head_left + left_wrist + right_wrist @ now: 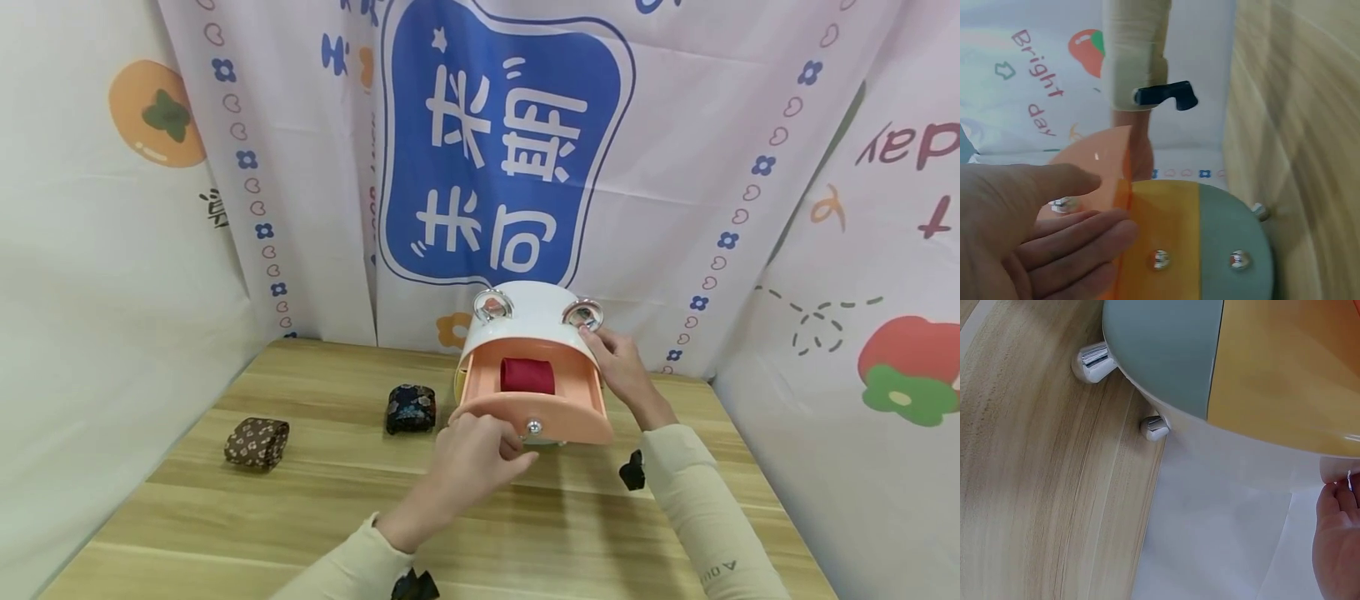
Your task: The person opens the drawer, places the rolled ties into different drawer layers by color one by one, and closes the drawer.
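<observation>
A small frog-like drawer cabinet [536, 308] with a white shell and round silver eyes stands at the back of the table. Its top peach drawer [480, 410] is pulled out, holding a rolled dark red tie [528, 376]. My left hand [476, 450] is at the drawer front, left of its silver knob [534, 427]; the left wrist view shows the fingers loosely extended. At the cabinet's right side, my right hand [622, 367] rests with its thumb just below one eye and its fingertips against the white shell.
Left of the cabinet lies a rolled dark floral tie [411, 408]. Farther left is a rolled brown patterned tie [257, 442]. Below the peach drawer are a yellow drawer [1169, 219] and a grey-green drawer [1229, 219]. Printed curtains [675, 167] stand around the wooden table [225, 517].
</observation>
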{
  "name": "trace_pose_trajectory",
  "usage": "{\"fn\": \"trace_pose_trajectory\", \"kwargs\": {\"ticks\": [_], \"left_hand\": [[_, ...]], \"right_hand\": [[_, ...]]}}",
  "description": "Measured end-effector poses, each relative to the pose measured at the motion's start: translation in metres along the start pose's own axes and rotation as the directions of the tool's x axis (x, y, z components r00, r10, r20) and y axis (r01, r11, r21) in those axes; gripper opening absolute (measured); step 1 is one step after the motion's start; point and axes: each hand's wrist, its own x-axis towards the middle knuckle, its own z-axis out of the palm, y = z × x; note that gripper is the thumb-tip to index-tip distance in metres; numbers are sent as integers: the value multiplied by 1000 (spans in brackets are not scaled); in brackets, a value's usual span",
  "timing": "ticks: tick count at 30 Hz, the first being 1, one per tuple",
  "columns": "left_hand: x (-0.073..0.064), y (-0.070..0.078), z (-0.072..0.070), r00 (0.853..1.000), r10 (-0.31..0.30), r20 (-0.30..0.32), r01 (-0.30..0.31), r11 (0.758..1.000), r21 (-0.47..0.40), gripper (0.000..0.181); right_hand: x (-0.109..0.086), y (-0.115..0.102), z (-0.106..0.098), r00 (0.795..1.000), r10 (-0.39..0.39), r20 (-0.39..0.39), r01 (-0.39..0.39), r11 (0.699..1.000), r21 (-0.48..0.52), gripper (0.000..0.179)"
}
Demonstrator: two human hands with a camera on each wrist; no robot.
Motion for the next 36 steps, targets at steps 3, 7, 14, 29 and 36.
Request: {"fn": "trace_pose_trajectory", "kwargs": {"ticks": [3, 7, 14, 29, 36], "left_hand": [[1, -1, 12, 996, -3, -92, 2, 1000, -14, 8], [3, -1, 23, 982, 12, -186, -15, 1000, -11, 6], [7, 0, 27, 968, 18, -249, -20, 1000, -5, 10], [23, -2, 19, 971, 40, -236, -42, 999, -1, 32], [33, -5, 18, 972, 39, -231, -39, 999, 2, 43]], "right_hand": [[0, 0, 0, 1000, -3, -6, 3, 1000, -4, 56], [-1, -1, 0, 1000, -9, -10, 9, 1000, 0, 50], [-2, -3, 1, 1000, -12, -8, 12, 1000, 7, 51], [0, -1, -1, 1000, -7, 6, 7, 1000, -7, 52], [1, 0, -2, 1000, 6, 20, -6, 1000, -13, 49]]}}
